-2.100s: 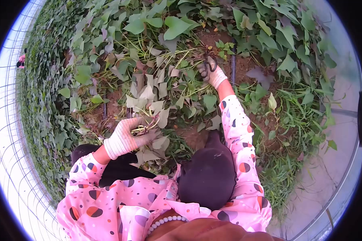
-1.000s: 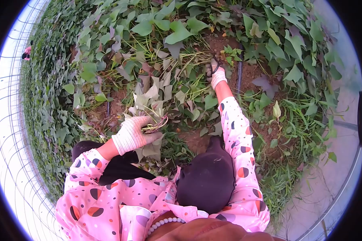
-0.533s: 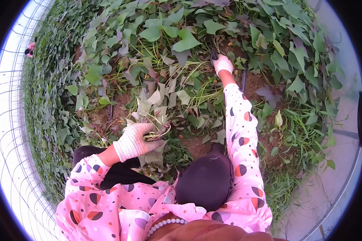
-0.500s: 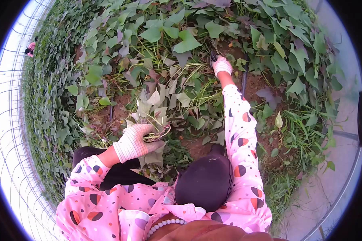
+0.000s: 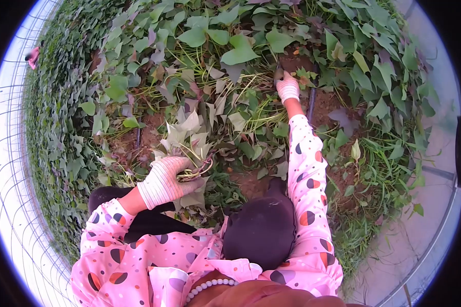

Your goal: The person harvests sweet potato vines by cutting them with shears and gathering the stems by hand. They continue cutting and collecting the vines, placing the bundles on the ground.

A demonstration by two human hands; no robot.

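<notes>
My left hand [image 5: 165,180], in a white ribbed glove, is closed around a bundle of cut vines [image 5: 192,171] with pale leaves hanging off it. Farther forward, my right hand [image 5: 287,87], gloved the same way, is wrapped round a dark tool [image 5: 278,74] whose lower part is hard to make out among the stems. Long green stems [image 5: 251,82] run along the ground just left of that hand. Broad green leaves [image 5: 239,51] lie ahead of both hands.
A dark hose [image 5: 311,102] runs over brown soil [image 5: 325,110] right of my right hand. Grass [image 5: 363,220] borders paving [image 5: 394,256] at the right. Wire mesh [image 5: 7,153] stands at the left, where a person in pink [image 5: 33,58] appears. My bent knee [image 5: 261,230] is in front.
My right hand has shifted slightly right and back toward me, and the dark tool shows more. My left hand has moved slightly left with its vines. The distant person's pose has changed.
</notes>
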